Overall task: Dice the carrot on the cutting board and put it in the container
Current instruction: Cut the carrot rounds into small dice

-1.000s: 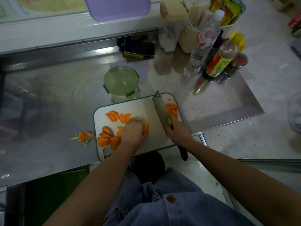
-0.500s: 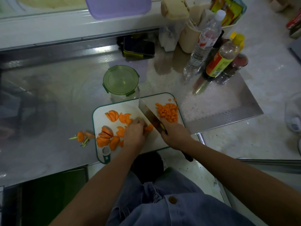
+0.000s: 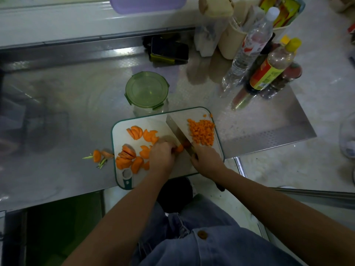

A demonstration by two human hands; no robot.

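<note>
A white, green-rimmed plastic cutting board [image 3: 123,131] lies mid-frame on a brushed-steel countertop [image 3: 76,96]. The left hand [image 3: 161,156], fingers curled, holds down an orange carrot piece [image 3: 180,149]. The right hand [image 3: 206,159] is wrapped round the handle of a broad steel cleaver [image 3: 175,128], whose blade meets that piece. Right of the blade lies a heap of diced carrot [image 3: 201,132]; left of it, fanned carrot slices [image 3: 128,156]. Just above the board stands a round glass container [image 3: 147,91], green clip lid on. Carrot tops with green stems [image 3: 98,156] lie off the board's left edge. Upper right, a clear plastic bottle [image 3: 247,50] and a yellow-capped sauce bottle [image 3: 272,69] crowd among overlapping jars; a dark phone [image 3: 169,49] lies above the container. The hands hide the cut and most of the handle; a lilac plastic object [image 3: 148,3] is cropped at top.
</note>
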